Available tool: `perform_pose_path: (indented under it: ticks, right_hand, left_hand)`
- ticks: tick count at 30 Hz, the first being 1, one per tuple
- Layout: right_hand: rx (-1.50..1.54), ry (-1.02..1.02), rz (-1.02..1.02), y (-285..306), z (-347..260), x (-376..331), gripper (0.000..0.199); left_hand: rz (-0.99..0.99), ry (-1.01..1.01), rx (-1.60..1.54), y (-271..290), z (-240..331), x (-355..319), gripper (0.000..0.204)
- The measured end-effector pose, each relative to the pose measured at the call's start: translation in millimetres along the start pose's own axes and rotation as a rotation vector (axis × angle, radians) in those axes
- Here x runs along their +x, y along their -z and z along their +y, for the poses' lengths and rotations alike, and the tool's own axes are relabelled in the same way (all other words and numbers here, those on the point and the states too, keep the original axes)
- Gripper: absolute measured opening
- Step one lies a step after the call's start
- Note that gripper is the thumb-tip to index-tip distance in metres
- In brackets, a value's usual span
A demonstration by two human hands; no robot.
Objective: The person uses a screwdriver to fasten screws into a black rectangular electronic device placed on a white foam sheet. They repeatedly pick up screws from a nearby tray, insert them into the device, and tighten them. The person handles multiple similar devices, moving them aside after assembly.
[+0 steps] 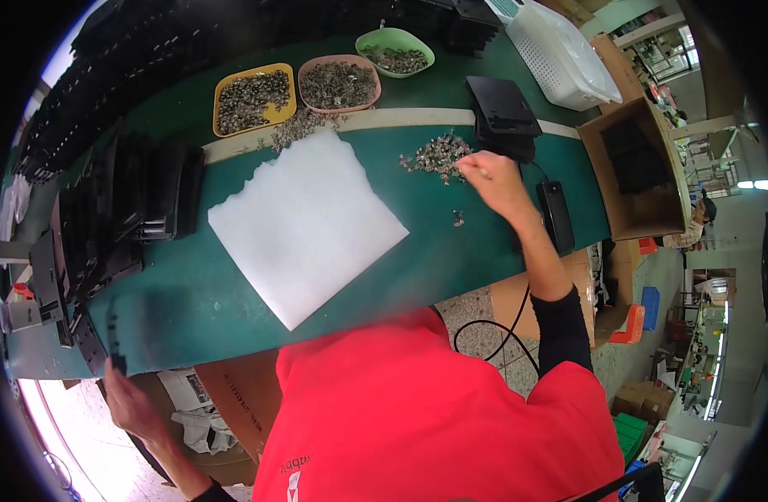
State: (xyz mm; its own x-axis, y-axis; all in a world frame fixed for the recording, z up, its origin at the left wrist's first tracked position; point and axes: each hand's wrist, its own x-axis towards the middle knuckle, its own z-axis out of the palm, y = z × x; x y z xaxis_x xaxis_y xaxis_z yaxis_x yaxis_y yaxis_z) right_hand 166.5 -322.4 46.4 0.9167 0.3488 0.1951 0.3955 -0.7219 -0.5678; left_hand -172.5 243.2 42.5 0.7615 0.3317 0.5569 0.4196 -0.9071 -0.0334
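My right hand [497,184] is at the right edge of a loose pile of small metal pieces [438,157] on the green table. Its fingers are pinched together; whatever is between them is too small to make out. At the table's front left edge is my left hand [131,406], its fingers smeared by motion. A black plastic part [88,341] lies right beside its fingertips, and I cannot tell whether the hand grips anything. Between the hands lies a white foam sheet [308,226] with a ragged far edge. A few metal pieces [458,218] lie apart from the pile.
Yellow [217,105], pink [340,110] and green [406,35] trays of metal pieces stand at the back. Black parts [162,188] are stacked left. At right are black panels [501,109], a black corded device [555,216], a cardboard box [643,219] and a white basket [559,63].
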Motion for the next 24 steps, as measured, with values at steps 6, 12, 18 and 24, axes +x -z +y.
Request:
perform_pose_path:
  ticks: [6,12,18,24]
  right_hand:
    - [-0.070,0.086,-0.063,-44,-21,30,0.016]
    - [-0.314,0.098,-0.156,-65,-24,51,0.013]
    - [-0.333,0.160,-0.144,-71,-17,56,0.010]
    - [-0.287,0.122,-0.146,-54,-35,60,0.016]
  left_hand:
    - [0.003,-0.614,-0.746,11,154,40,0.026]
    - [0.128,-0.773,-0.910,-48,235,60,0.019]
    - [0.121,-0.674,-0.925,-60,220,54,0.025]
    - [0.139,-0.566,-0.894,-60,205,34,0.027]
